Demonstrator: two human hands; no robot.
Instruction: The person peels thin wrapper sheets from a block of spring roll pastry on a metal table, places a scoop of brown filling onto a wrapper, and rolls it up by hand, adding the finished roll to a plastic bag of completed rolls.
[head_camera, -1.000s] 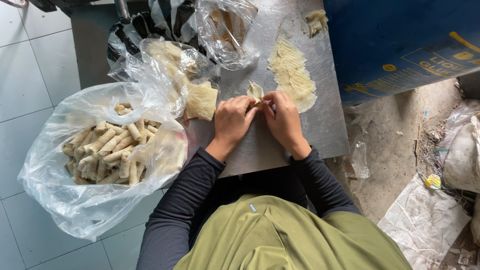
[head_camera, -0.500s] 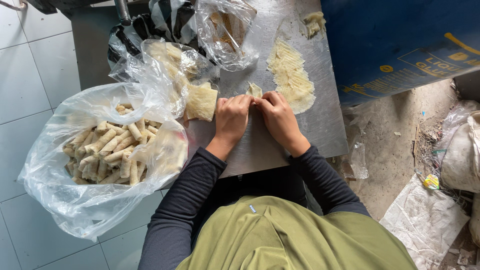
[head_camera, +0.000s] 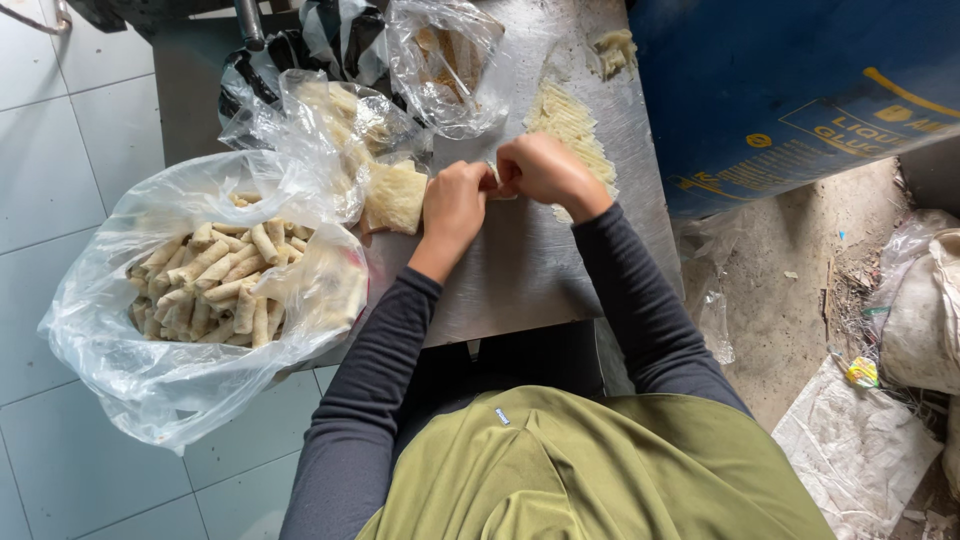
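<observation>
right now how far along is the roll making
Done: a clear plastic bag holds a heap of pale finished rolls. In hand: the left hand and right hand press together on one small piece on the steel table. Left: shredded pale filling and a stack of square wrappers.

dark grey long sleeves, olive garment, perhaps apron

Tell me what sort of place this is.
Probably a small, informal food-prep spot, perhaps a home or street snack workshop. A metal table serves as the work surface, a clear plastic bag holds many finished pastry rolls, and a blue drum stands on bare, littered ground.
</observation>
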